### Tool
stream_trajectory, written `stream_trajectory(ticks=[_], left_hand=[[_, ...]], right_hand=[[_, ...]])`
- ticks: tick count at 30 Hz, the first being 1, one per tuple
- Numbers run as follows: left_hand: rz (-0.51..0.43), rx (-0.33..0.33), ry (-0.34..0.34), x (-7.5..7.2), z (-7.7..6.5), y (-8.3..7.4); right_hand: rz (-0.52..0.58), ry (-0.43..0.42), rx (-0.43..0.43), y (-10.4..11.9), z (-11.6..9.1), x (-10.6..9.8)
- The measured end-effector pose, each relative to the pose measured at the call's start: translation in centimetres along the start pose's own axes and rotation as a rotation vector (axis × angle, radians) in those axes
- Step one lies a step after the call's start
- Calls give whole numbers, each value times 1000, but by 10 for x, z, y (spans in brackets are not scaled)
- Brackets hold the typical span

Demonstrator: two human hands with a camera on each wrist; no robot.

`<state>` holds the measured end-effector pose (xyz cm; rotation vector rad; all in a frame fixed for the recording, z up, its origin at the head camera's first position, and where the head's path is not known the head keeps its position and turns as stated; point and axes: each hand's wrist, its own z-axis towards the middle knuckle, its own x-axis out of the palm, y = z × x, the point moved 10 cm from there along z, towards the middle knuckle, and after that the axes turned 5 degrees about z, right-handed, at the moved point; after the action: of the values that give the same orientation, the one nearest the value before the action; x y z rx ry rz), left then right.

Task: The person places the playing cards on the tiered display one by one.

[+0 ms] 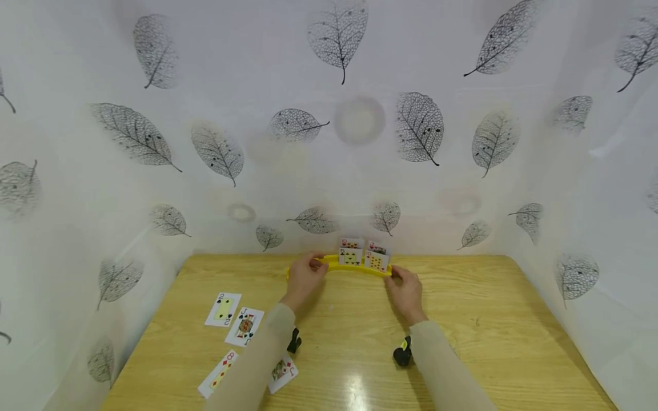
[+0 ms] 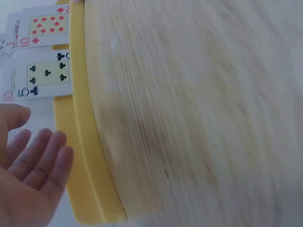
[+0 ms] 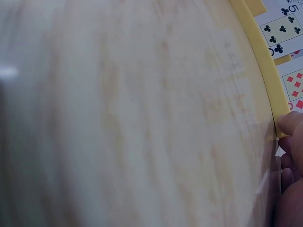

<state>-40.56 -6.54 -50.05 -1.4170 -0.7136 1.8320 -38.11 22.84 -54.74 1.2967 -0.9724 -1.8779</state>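
A curved yellow card holder (image 1: pixel 333 264) stands near the table's back edge. In its front row are a five of clubs (image 2: pixel 47 73) and a ten of diamonds (image 2: pixel 49 26), with a red ten (image 1: pixel 352 243) and a red jack (image 1: pixel 377 249) upright behind them. My right hand (image 1: pixel 406 291) pinches the holder's right end, thumb (image 3: pixel 289 124) on the front face and the other fingers curled behind. Over the holder's left part, my left hand (image 1: pixel 305 279) has its fingers (image 2: pixel 52 163) loosely spread, with nothing in them.
Several loose cards lie face up on the wooden table (image 1: pixel 349 331) at the left: a black two (image 1: pixel 223 309), a black jack (image 1: pixel 245 326), an eight of diamonds (image 1: pixel 218 374) and a red jack (image 1: pixel 284 372) partly behind my left sleeve. A leaf-patterned curtain (image 1: pixel 257 68) closes off the back and sides.
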Motion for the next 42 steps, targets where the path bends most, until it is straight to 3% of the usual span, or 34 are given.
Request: stream_trajectory(ticks=[10,26,33,42], left_hand=[[85,-72,-16,-44,-18,31],[68,-220,21,-99,-46,75],[81,-235,-12,-128,-54,88],[121,-302,-57,-166,-69,112]], right_hand=[[2,0,6,1,-1,0],[-2,18,19,-2,0,2],[-5,17,15,-4,-1,1],[-1,13,23,-3,0,1]])
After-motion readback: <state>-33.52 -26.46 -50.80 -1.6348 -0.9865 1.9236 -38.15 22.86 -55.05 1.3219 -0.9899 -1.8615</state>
